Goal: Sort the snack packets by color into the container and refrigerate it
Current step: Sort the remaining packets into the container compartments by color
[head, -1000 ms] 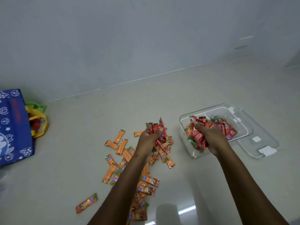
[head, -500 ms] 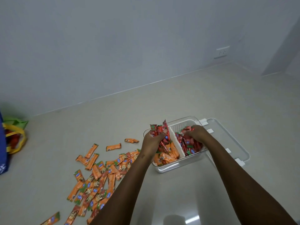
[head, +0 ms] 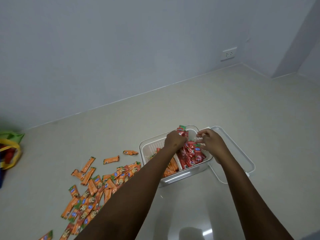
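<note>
- Left hand (head: 174,140) grips a bunch of red packets (head: 182,130) above the container (head: 173,178)'s back edge.
- Right hand (head: 210,142), fingers loose and empty, hovers over the container's right compartment.
- Orange packets (head: 91,191) lie left of the container.

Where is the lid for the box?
In the head view, the clear lid lies flat on the floor right of the container, partly under the right hand.

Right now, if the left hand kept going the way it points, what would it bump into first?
Probably the container's far wall. The left hand, gripping red packets, points away over the right compartment. Depth is unclear; it could pass above the rim.
</note>
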Demonstrator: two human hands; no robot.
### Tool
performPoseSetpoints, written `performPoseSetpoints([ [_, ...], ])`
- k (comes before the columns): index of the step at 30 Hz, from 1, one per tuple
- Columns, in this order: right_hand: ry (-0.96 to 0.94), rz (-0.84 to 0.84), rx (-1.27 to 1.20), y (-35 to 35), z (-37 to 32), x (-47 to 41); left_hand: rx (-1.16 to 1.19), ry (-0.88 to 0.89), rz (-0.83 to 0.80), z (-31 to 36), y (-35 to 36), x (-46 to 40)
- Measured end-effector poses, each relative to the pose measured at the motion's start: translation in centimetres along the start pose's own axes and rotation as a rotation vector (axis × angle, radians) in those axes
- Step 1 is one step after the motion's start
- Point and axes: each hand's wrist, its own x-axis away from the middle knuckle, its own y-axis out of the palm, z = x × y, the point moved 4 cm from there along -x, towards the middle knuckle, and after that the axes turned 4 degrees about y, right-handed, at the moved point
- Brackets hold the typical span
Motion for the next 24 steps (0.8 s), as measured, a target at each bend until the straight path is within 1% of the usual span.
performPoseSetpoints([
  [2,0.0,0.023,-0.056,-0.3,0.2,0.6,-0.166,0.015,-0.042,0.3,1.0,-0.6],
  [4,-0.009,0.018,-0.08,-0.3,0.6,1.1,-0.196,0.023,-0.054,0.3,1.4,-1.0],
  [7,-0.03,0.019,-0.047,0.1,1.0,2.1,-0.223,0.07,-0.032,0.1,0.7,-0.7],
  [9,-0.047,0.018,-0.021,0.9,1.0,2.8,-0.198,0.135,0.023,-0.6,-0.6,0.5],
  [12,-0.086,0.013,0.036,2.8,1.0,4.4,-0.045,0.235,0.123,-3.2,-3.2,3.6],
  [14,-0.128,-0.01,0.043,4.6,0.8,5.8,0.035,0.255,0.164,-6.0,-5.1,6.3],
  [17,-0.145,-0.099,0.038,8.3,0.9,7.8,0.084,0.262,0.161,-11.5,-7.8,10.4],
  [22,-0.146,-0.239,0.073,16.4,0.9,12.6,0.155,0.159,0.179,-22.2,-12.2,16.2],
  [24,-0.138,-0.308,0.134,20.1,1.6,14.6,0.165,0.101,0.204,-26.4,-14.0,18.3],
])
